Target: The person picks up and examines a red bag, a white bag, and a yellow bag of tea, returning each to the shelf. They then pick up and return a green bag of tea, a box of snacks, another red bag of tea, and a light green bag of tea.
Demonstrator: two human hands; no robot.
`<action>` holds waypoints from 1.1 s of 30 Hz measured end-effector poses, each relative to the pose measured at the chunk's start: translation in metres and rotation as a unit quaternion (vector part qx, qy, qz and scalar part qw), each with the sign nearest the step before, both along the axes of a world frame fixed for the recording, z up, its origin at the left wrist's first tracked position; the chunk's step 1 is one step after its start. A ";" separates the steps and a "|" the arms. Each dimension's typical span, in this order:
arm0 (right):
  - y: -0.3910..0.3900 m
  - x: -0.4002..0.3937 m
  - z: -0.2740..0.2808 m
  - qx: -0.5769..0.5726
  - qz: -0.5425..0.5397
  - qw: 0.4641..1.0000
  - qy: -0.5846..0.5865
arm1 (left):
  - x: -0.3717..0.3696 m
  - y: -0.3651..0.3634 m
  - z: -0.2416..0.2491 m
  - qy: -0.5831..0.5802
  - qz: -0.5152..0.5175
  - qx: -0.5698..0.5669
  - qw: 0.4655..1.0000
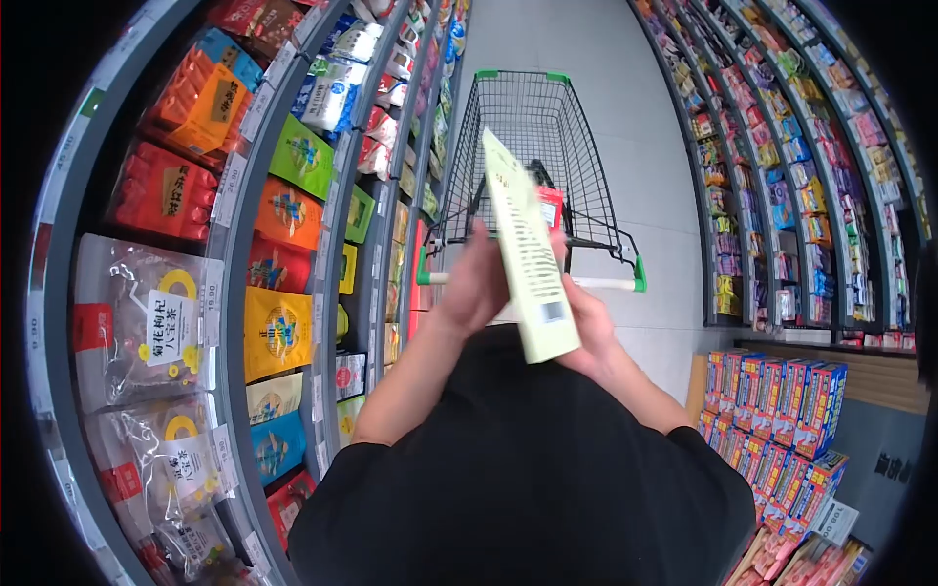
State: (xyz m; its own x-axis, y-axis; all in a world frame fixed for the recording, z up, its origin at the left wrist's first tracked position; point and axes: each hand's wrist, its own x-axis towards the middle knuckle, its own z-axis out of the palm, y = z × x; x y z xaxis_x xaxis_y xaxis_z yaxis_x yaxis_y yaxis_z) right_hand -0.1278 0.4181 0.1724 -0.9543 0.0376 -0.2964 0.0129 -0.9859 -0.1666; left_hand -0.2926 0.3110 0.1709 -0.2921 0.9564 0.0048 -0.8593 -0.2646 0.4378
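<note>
A pale yellow-green packet (532, 249) is held upright and slightly tilted in front of my chest. Its narrow side faces me, with blurred dark print and a square code near the bottom. My left hand (476, 283) is closed against the packet's left side, somewhat smeared by motion. On the other side, my right hand (589, 327) grips the lower right part, its fingertips partly hidden behind the packet. Just beyond both hands stands a wire shopping cart (591, 186) with green corners and a pale handle (611, 284). A red and white label (550, 207) shows behind the packet.
Shelves on the left carry bagged teas (171, 332), a yellow pouch (277, 334) and red bags (168, 190). Snack shelves (782, 166) line the right side. Stacked blue and red boxes (777, 400) stand at the lower right. Grey tiled floor (625, 88) runs along the aisle.
</note>
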 end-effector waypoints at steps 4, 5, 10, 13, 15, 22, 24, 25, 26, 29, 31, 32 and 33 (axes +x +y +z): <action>-0.011 -0.018 -0.045 -0.084 0.120 0.973 0.181 | 0.011 -0.009 -0.027 0.080 -0.047 0.011 0.996; -0.011 -0.022 -0.051 -0.084 0.124 0.972 0.179 | -0.007 -0.017 -0.035 0.073 -0.079 0.015 0.994; -0.025 -0.031 -0.019 0.199 0.068 0.977 -0.040 | -0.014 -0.035 0.038 0.235 0.169 -0.188 0.939; -0.021 -0.032 -0.007 0.212 -0.003 0.974 -0.083 | -0.026 -0.048 0.037 0.278 0.220 -0.230 0.906; -0.014 -0.026 -0.008 0.172 -0.033 0.985 -0.012 | -0.033 -0.055 0.037 0.315 0.234 -0.272 0.879; -0.017 -0.041 -0.027 0.406 0.000 0.901 -0.156 | -0.054 -0.040 -0.006 0.312 0.175 -0.273 0.893; -0.005 -0.045 -0.035 0.415 -0.021 0.891 -0.186 | -0.062 -0.028 -0.041 0.405 0.152 -0.355 0.829; 0.008 -0.045 -0.049 0.399 -0.025 0.888 -0.228 | -0.068 -0.026 -0.052 0.455 0.101 -0.410 0.784; 0.024 -0.050 -0.066 0.386 -0.031 0.884 -0.261 | -0.070 -0.026 -0.071 0.453 0.108 -0.406 0.786; 0.092 -0.070 -0.129 0.431 -0.011 0.835 -0.342 | -0.067 -0.038 -0.156 0.643 0.156 -0.469 0.585; 0.138 -0.089 -0.175 0.468 0.006 0.799 -0.377 | -0.072 -0.054 -0.196 0.717 0.086 -0.454 0.522; 0.158 -0.100 -0.193 0.481 0.015 0.783 -0.393 | -0.072 -0.058 -0.199 0.715 0.086 -0.460 0.520; 0.174 -0.111 -0.203 0.476 0.033 0.788 -0.390 | -0.070 -0.060 -0.202 0.749 0.133 -0.426 0.489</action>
